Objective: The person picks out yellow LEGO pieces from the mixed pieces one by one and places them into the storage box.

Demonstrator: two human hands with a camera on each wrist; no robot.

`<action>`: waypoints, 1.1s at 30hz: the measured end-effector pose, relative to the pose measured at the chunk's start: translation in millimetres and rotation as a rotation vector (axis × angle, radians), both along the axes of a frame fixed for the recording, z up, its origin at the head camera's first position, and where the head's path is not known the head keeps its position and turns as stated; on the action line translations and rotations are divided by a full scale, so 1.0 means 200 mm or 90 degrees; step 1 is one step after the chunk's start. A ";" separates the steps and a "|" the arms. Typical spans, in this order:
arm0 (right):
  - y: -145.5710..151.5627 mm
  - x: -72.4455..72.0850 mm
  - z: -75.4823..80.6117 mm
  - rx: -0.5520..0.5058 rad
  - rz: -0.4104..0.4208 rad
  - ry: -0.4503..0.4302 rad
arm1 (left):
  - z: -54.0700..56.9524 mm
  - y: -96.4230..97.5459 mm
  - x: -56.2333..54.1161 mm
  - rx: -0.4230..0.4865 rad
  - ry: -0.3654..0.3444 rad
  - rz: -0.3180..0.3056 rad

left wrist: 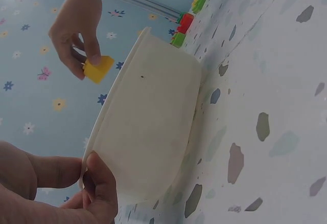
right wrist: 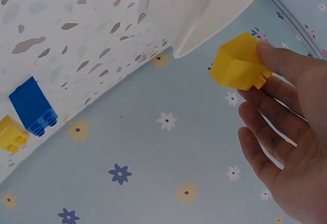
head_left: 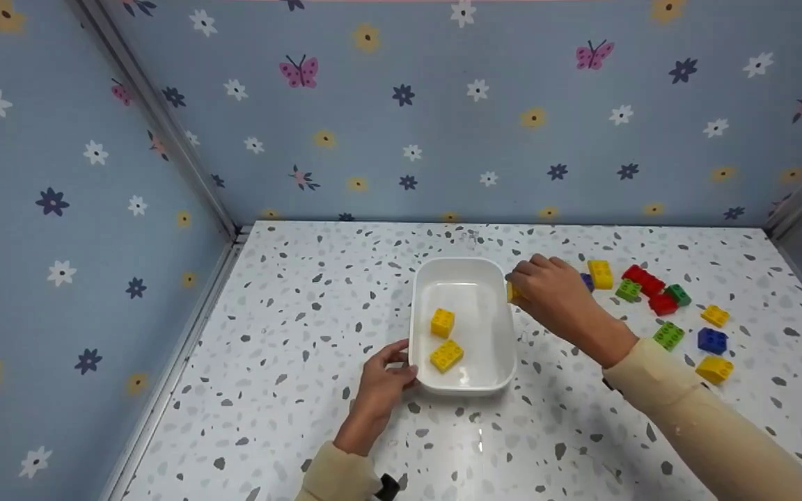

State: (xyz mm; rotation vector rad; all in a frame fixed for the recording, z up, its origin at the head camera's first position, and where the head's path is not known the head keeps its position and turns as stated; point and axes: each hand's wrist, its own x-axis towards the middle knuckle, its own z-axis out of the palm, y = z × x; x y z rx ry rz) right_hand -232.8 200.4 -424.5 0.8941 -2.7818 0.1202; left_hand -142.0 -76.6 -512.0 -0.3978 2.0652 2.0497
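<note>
A white plastic tub [head_left: 470,299] stands on the speckled table with two yellow bricks inside, one yellow brick [head_left: 443,322] behind the other yellow brick [head_left: 447,355]. My left hand [head_left: 384,379] pinches the tub's near left rim between thumb and fingers; in the left wrist view the thumb and fingers [left wrist: 102,183] close over that rim. My right hand [head_left: 551,292] is raised beside the tub's right rim and pinches a yellow toy brick [right wrist: 237,63] between thumb and fingertips. That brick has a slanted face, and its studs point toward the palm.
Loose toy bricks lie to the right of the tub: a red brick [head_left: 663,304], a light green brick [head_left: 668,335], a blue brick [head_left: 712,340], a yellow brick [head_left: 715,369] and several others. A patterned wall [head_left: 443,139] rises behind the table, another at the left.
</note>
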 end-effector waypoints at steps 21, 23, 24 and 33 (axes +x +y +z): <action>-0.27 -0.14 -0.06 0.060 0.034 -0.058 | 0.01 0.00 0.01 -0.019 0.004 0.001; -0.28 -0.16 -0.06 0.066 0.035 -0.070 | 0.00 0.00 0.01 -0.015 0.008 -0.001; -0.29 -0.17 -0.07 0.069 0.035 -0.075 | 0.01 0.00 0.01 -0.012 0.011 -0.002; -0.32 -0.23 -0.12 0.080 0.039 -0.091 | 0.02 0.00 0.01 -0.015 0.002 -0.008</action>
